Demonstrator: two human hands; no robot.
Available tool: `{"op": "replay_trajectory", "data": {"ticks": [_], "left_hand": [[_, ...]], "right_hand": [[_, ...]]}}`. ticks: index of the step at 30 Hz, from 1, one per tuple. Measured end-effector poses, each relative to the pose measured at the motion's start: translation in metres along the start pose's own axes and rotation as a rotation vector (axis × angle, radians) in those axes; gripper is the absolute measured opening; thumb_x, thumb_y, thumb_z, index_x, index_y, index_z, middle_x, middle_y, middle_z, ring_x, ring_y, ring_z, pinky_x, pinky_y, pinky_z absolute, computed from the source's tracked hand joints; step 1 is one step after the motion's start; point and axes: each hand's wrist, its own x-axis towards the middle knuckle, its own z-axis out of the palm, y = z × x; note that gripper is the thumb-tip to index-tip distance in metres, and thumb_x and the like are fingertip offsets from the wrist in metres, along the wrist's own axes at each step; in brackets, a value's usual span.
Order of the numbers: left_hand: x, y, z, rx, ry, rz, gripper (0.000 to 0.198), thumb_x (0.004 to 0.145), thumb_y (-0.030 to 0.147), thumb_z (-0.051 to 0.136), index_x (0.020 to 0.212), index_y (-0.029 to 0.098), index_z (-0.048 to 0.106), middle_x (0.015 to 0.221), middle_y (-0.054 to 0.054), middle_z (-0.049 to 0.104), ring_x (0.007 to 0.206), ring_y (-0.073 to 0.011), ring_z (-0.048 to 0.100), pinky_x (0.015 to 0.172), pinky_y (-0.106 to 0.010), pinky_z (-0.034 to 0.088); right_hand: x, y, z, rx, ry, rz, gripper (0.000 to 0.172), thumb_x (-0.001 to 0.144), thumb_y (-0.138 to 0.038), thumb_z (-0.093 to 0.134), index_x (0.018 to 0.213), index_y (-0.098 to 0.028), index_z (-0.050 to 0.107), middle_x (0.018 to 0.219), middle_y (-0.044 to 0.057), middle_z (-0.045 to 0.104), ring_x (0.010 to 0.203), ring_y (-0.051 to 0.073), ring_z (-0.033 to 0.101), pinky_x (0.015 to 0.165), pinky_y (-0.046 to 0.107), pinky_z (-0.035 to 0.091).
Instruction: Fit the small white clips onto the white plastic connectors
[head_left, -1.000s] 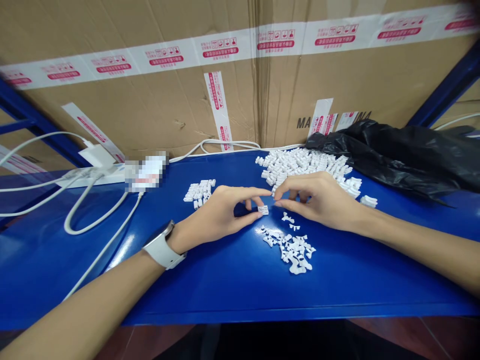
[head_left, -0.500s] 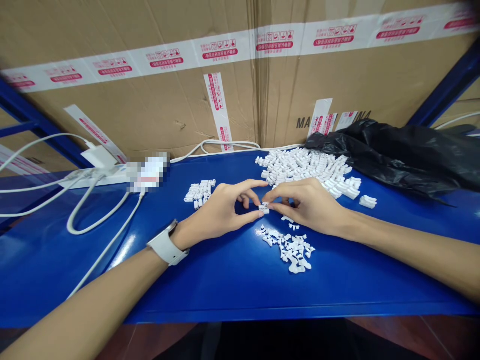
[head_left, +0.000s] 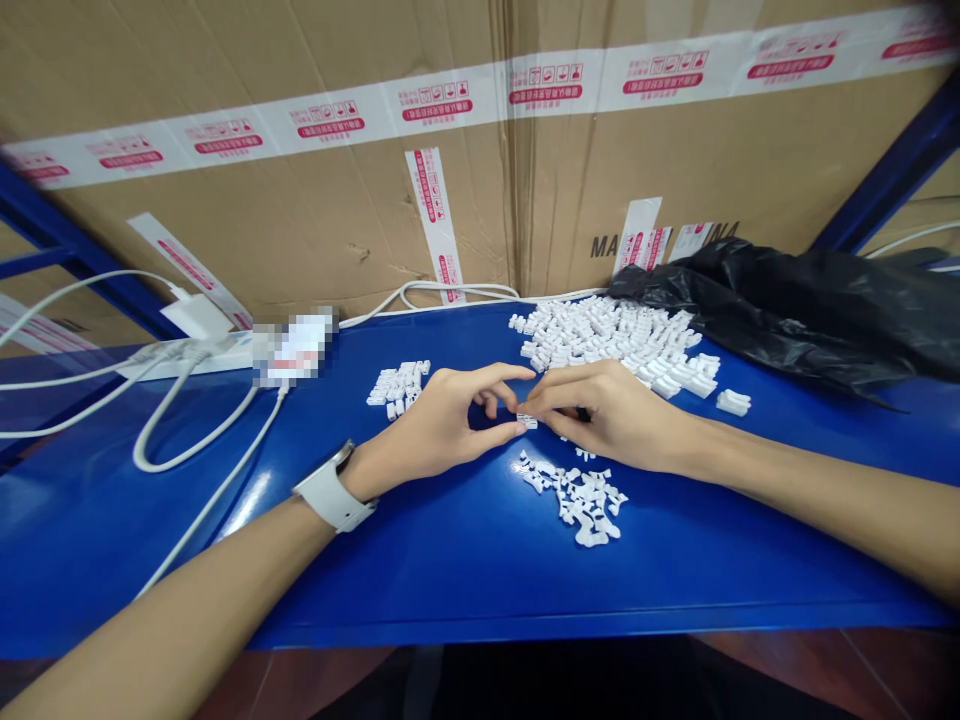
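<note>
Between my two hands, just above the blue table (head_left: 420,570), is a small white plastic piece (head_left: 528,422) with slots. My left hand (head_left: 450,415) pinches it from the left between thumb and fingers, its index finger stretched over the top. From the right, the fingertips of my right hand (head_left: 604,415) press on its upper side and partly cover it. Below my right hand lies a loose cluster of small white bits (head_left: 589,505). Behind it spreads a large heap of white plastic pieces (head_left: 600,335). A smaller group of similar pieces (head_left: 397,385) sits left of my left hand.
A black plastic bag (head_left: 795,310) lies at the back right. At the left are a power strip (head_left: 202,357) with a white charger (head_left: 199,318), several white cables and a blurred phone-like device (head_left: 300,345). Large cardboard boxes (head_left: 337,220) stand along the back.
My right fingers have shifted slightly left over the top of the white piece and come closer together. My left hand keeps its pinch, almost unmoved.
</note>
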Motion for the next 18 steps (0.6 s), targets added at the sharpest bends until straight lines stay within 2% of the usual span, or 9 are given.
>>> {"op": "replay_trajectory", "data": {"ticks": [5, 9, 12, 18], "left_hand": [[0.000, 0.000, 0.000, 0.000, 0.003, 0.009, 0.043, 0.086, 0.025, 0.071, 0.127, 0.021, 0.060, 0.092, 0.000, 0.072, 0.073, -0.0105, 0.061, 0.074, -0.025, 0.052], [0.000, 0.002, 0.000, 0.028, -0.006, 0.019, 0.033, 0.088, 0.024, 0.069, 0.120, 0.021, 0.065, 0.093, 0.000, 0.071, 0.072, -0.0098, 0.059, 0.071, -0.024, 0.050], [0.000, 0.003, -0.001, 0.065, -0.003, 0.036, 0.026, 0.088, 0.025, 0.069, 0.114, 0.021, 0.068, 0.089, 0.000, 0.070, 0.073, -0.0107, 0.060, 0.070, -0.024, 0.049], [0.000, 0.004, -0.001, 0.077, -0.007, 0.051, 0.020, 0.090, 0.026, 0.067, 0.109, 0.021, 0.070, 0.087, -0.001, 0.069, 0.073, -0.0114, 0.060, 0.069, -0.025, 0.049]], "right_hand": [[0.000, 0.004, -0.022, -0.006, -0.097, 0.010, 0.025, 0.095, -0.015, 0.057, 0.115, -0.020, 0.071, 0.100, 0.005, 0.073, 0.082, 0.015, 0.067, 0.074, 0.025, 0.049], [-0.003, 0.010, -0.038, 0.003, -0.243, 0.014, 0.018, 0.095, -0.023, 0.060, 0.107, -0.020, 0.074, 0.095, 0.004, 0.073, 0.076, 0.014, 0.067, 0.068, 0.024, 0.048], [-0.004, 0.012, -0.042, 0.067, -0.329, 0.010, 0.018, 0.095, -0.023, 0.060, 0.105, -0.021, 0.075, 0.098, 0.005, 0.072, 0.076, 0.013, 0.066, 0.063, 0.022, 0.047], [-0.005, 0.011, -0.037, 0.085, -0.285, 0.021, 0.015, 0.095, -0.020, 0.060, 0.097, -0.020, 0.074, 0.095, 0.004, 0.071, 0.072, 0.011, 0.065, 0.061, 0.021, 0.046]]}}
